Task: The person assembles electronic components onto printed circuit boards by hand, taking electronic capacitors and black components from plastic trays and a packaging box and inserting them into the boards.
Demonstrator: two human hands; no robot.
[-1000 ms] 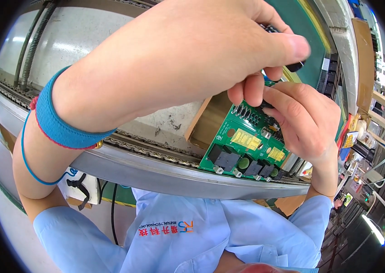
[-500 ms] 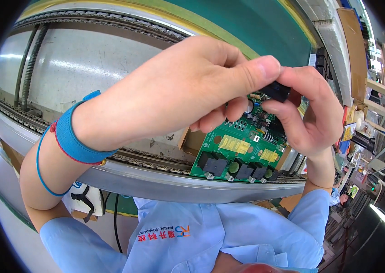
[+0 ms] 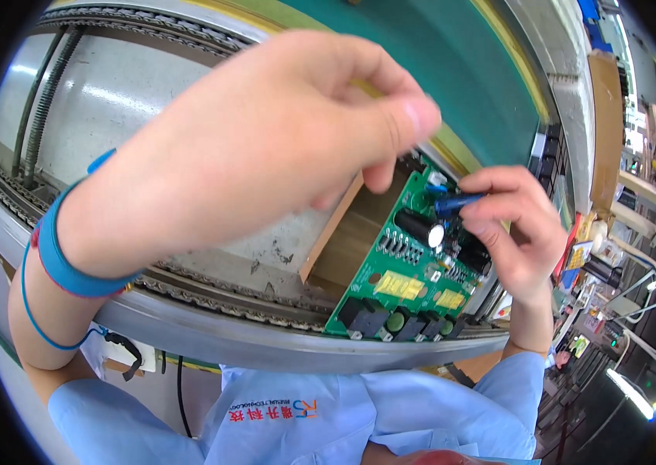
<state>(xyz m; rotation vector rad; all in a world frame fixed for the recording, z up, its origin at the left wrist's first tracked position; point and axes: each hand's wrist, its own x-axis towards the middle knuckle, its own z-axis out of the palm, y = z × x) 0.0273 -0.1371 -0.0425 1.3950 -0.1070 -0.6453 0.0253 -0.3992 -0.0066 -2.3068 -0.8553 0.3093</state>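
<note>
My right hand (image 3: 518,225) pinches a dark blue cylindrical capacitor (image 3: 456,204) between thumb and fingers, low over the far part of a green circuit board (image 3: 367,283). Whether its leads touch the board cannot be seen. Beside it on the board is a black cylindrical capacitor (image 3: 419,227) with a pale round top. My left hand (image 3: 336,116), slightly blurred, is raised to the left of the board, thumb and index finger pressed together. Anything between those fingertips is hidden. Black blocks (image 3: 374,314) and yellow patches (image 3: 399,285) mark the board's near part.
The board lies across metal conveyor rails (image 3: 212,329) with chains. A cardboard piece (image 3: 332,232) sits left of it. Beyond is a green surface with a yellow border (image 3: 452,147). A blue wrist strap (image 3: 84,252) with a cord circles my left forearm.
My left hand has come away from the right, moving left. My right hand has lowered toward the board with the capacitor. More of the board shows, including the black capacitor.
</note>
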